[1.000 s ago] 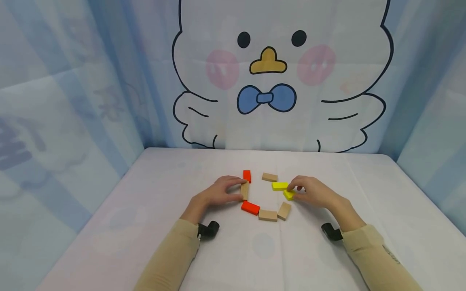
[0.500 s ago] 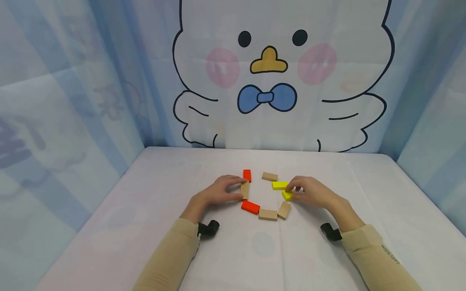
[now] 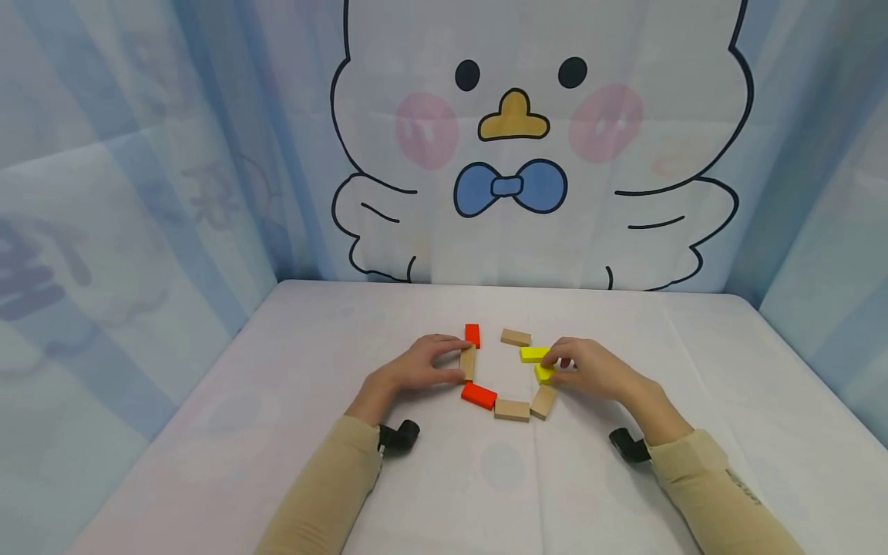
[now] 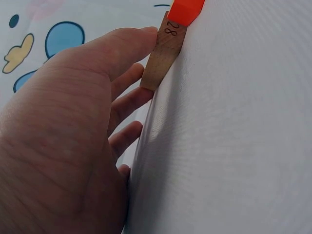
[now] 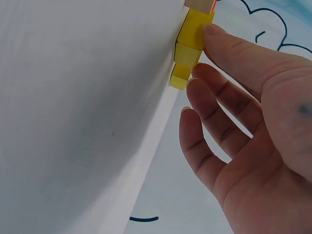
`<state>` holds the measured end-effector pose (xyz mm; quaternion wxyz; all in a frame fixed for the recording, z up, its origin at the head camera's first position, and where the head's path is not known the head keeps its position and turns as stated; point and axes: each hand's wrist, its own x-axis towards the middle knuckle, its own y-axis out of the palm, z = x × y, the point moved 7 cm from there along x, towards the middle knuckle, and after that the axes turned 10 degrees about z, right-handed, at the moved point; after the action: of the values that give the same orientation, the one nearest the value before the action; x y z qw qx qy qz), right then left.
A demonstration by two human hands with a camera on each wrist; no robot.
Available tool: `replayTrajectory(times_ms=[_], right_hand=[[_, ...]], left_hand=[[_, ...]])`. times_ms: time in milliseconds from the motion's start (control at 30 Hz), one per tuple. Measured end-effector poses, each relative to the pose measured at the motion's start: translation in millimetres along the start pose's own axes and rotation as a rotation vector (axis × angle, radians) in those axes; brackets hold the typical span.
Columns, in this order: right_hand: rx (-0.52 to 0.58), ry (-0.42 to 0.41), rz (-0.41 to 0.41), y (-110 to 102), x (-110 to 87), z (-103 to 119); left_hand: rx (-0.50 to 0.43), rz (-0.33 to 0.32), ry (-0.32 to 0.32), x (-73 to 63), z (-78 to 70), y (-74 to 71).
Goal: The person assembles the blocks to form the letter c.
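My left hand (image 3: pixel 419 364) holds a plain wooden block (image 3: pixel 468 364) at the left side of a ring of blocks, thumb at its near end and forefinger at its far end. The number 28 shows on this block's end in the left wrist view. Across the ring, my right hand (image 3: pixel 588 367) pinches a yellow block (image 5: pixel 196 29) between thumb and fingers, partly hiding it in the head view. Just behind it lies a second yellow block (image 3: pixel 533 354); a slanted wooden block (image 3: pixel 543 402) is right in front of it.
Two red blocks, one behind (image 3: pixel 472 335) and one in front (image 3: pixel 479 395), adjoin the left-hand wooden block. Another wooden block (image 3: pixel 512 410) forms the near side, and one more (image 3: pixel 516 337) lies at the back. A patterned curtain (image 3: pixel 513 239) rises behind the white table (image 3: pixel 444 493).
The right hand has slid its yellow block a little leftward, beneath the other yellow block and closer to the slanted wooden block. My left hand has stayed in place.
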<state>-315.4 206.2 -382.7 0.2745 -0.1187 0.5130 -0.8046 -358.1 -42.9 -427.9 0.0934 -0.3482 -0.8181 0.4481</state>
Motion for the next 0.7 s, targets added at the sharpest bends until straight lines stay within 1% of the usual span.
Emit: replayTrajectory(times_ms=[133, 567, 700], right_hand=[[0.0, -0.02, 0.0, -0.1, -0.9, 2.3], [0.008, -0.019, 0.012, 0.6, -0.7, 2.2], [0.004, -0.021, 0.011, 1.6, 0.6, 0.7]], left_hand=[[0.004, 0.001, -0.001, 0.1, -0.3, -0.1], [0.014, 0.012, 0.002, -0.1, -1.4, -0.1], [0.013, 0.005, 0.002, 0.1, -1.6, -0.5]])
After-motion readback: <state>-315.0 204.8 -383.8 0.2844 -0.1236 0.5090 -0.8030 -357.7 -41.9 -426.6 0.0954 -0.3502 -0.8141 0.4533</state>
